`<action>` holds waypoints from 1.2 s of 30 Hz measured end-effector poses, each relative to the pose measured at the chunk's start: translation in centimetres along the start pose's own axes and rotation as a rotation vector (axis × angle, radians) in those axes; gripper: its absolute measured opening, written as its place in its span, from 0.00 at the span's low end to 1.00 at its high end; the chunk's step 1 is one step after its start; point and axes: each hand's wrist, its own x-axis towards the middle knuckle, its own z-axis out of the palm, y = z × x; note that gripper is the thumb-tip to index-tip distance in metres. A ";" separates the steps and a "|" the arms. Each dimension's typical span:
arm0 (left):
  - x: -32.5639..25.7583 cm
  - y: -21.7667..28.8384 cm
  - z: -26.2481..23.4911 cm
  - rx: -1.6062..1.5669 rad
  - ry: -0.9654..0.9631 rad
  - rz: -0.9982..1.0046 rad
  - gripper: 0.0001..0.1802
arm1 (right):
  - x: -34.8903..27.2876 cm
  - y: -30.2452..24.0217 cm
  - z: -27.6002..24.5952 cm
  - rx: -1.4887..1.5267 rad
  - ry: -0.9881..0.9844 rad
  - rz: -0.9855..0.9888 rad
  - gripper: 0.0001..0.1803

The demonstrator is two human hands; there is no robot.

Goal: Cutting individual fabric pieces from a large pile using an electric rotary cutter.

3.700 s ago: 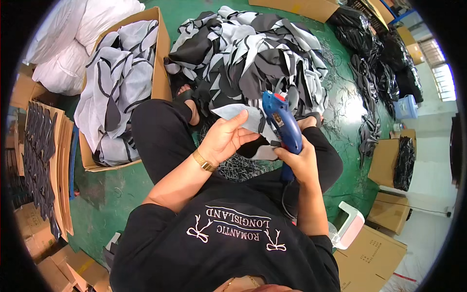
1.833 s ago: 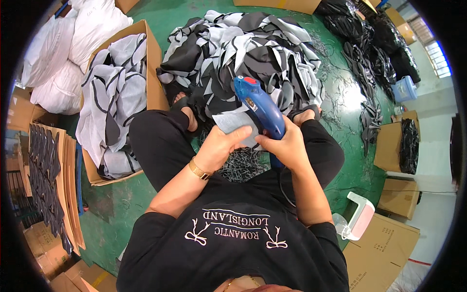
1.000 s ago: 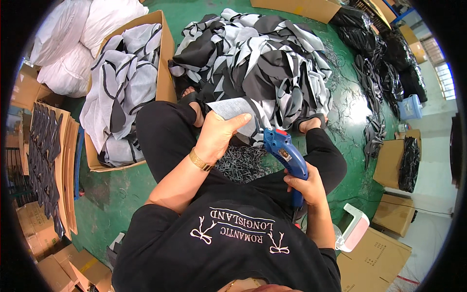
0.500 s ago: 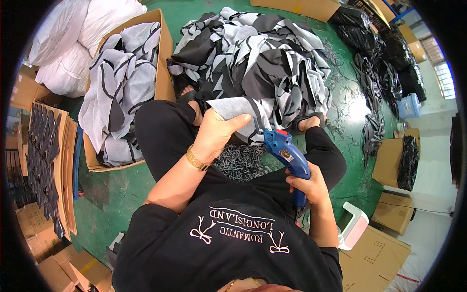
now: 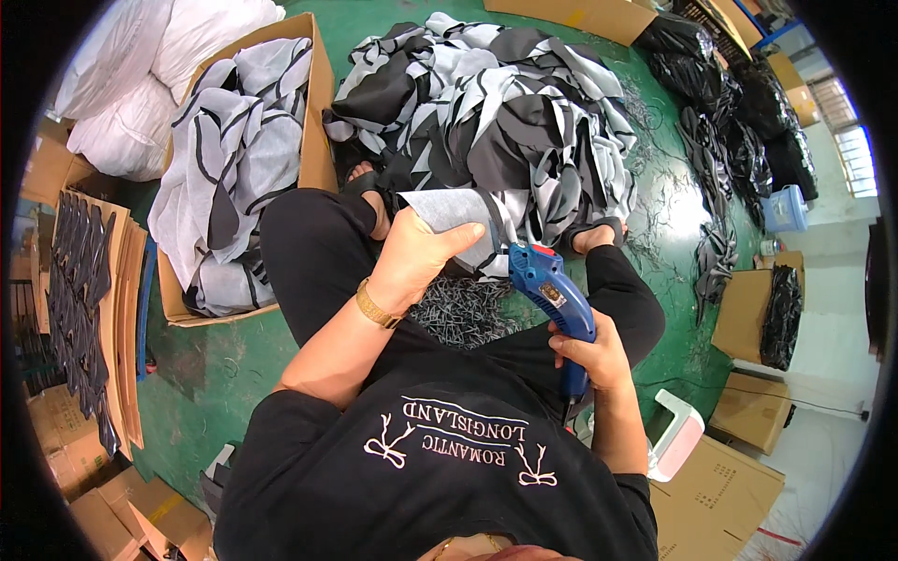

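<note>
A seated person's left hand (image 5: 412,257) is closed on a curved piece of grey-and-black fabric (image 5: 465,215), thumb extended over its upper face. The right hand (image 5: 596,352) wraps the handle of a blue plastic handheld electric cutter (image 5: 550,288) with a red button. The fabric is between the knees, in front of a large heap of grey-and-black cloth pieces (image 5: 505,117); the cutter's head is at its right edge. The step in hand looks like trimming that edge; the next move seems to call for taut cloth and left fingers clear of the blade. The left fingers are mostly hidden beneath the cloth, and whether the blade is touching it is hard to tell.
</note>
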 end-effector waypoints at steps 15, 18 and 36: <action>-0.3 -0.9 0.3 0.009 -0.134 -0.132 0.18 | 3.2 -3.3 1.3 -0.006 0.130 -0.228 0.19; -0.9 -1.8 1.1 -0.055 -0.172 -0.161 0.21 | 4.7 -4.1 2.2 -0.074 0.152 -0.290 0.20; 0.3 -2.0 0.2 -0.337 -0.037 -0.271 0.13 | 3.8 -0.8 0.4 0.258 -0.046 -0.090 0.21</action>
